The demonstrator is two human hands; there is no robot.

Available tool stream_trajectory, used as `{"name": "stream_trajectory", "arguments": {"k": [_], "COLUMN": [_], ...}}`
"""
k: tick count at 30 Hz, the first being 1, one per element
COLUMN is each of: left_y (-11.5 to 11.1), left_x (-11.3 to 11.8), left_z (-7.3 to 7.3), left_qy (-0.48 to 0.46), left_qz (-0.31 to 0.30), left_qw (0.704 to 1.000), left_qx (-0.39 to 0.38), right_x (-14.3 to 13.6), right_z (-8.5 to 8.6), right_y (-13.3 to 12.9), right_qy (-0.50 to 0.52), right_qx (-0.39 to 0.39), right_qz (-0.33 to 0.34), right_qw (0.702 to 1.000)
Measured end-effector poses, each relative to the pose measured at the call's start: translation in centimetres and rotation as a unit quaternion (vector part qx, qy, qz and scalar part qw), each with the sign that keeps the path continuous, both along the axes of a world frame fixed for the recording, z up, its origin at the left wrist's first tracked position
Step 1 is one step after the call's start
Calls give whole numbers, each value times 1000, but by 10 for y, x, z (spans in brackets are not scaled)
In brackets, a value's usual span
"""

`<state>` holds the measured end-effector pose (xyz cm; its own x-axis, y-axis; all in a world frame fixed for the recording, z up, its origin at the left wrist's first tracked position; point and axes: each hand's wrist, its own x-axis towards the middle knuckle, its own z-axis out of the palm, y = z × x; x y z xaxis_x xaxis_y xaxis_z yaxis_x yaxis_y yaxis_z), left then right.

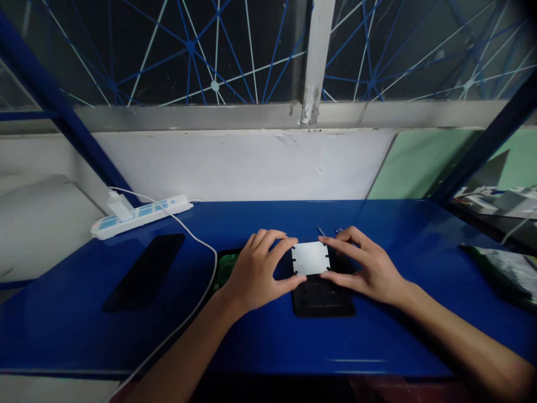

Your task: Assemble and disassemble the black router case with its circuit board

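A white rectangular plate (311,258) with small dark notches along its two short sides is held between both hands. My left hand (259,267) pinches its left corners between thumb and fingers. On the opposite side, my right hand (366,265) grips the right corners with thumb and index finger. Beneath the plate lies a black shallow tray-like part (323,299), partly covered by it. Behind my left hand, a black-edged part with a green inside (226,266) shows only in part.
A white power strip (145,214) with a plugged-in charger stands at the back left, and its white cable (197,238) runs to the front edge. A black flat object (145,272) lies at left. A thin pen-like tool (320,230) lies behind the hands. A packet (501,274) sits far right.
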<state>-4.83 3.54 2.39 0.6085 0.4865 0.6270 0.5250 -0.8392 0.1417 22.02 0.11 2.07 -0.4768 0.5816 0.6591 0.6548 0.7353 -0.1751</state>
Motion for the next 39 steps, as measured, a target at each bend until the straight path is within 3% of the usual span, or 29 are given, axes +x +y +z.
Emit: {"name": "stream_trajectory", "arguments": {"k": [20, 33, 39], "left_y": [-3, -12, -12], "left_x": [4, 11, 12], "left_z": [-2, -1, -1], "left_qy": [33, 31, 8], "left_qz": [20, -43, -44], "left_qw": [999, 999, 999], "left_qx": [-16, 11, 8], "right_x": [0, -13, -15], "right_z": [1, -4, -2], "right_y": [-8, -18, -19], "right_qy": [-17, -31, -28], "right_qx": [1, -16, -34], "right_qz": [5, 47, 39], "right_qw": [1000, 998, 998]}}
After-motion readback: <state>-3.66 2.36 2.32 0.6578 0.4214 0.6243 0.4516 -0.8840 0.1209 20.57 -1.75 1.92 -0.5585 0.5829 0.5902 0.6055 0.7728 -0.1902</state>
